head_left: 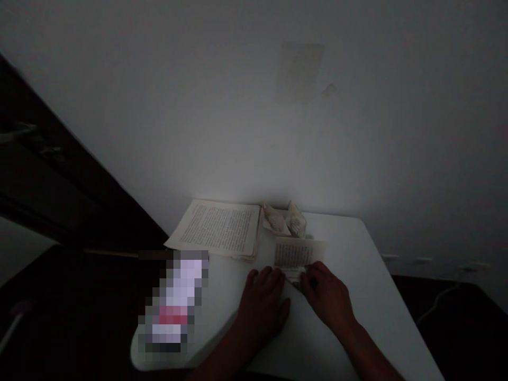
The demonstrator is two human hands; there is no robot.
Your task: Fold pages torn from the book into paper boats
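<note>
A small printed sheet of paper (296,251) lies on the white table in front of me, its near edge folded. My right hand (329,291) pinches the folded paper at its near right side. At the paper's near left corner, my left hand (262,299) rests with fingers stretched forward and the thumb apart, fingertips touching or very close to the sheet. Just beyond stands a folded paper piece (284,221) with raised points, made from printed pages. The fold under my right fingers is partly hidden.
A stack of printed pages (220,227) lies at the back left of the white table (341,233). A phone-like object (178,299), blurred by pixels, is near the left edge. The wall (222,106) rises behind; a dark door (59,159) is at left. A cable (438,301) hangs at right.
</note>
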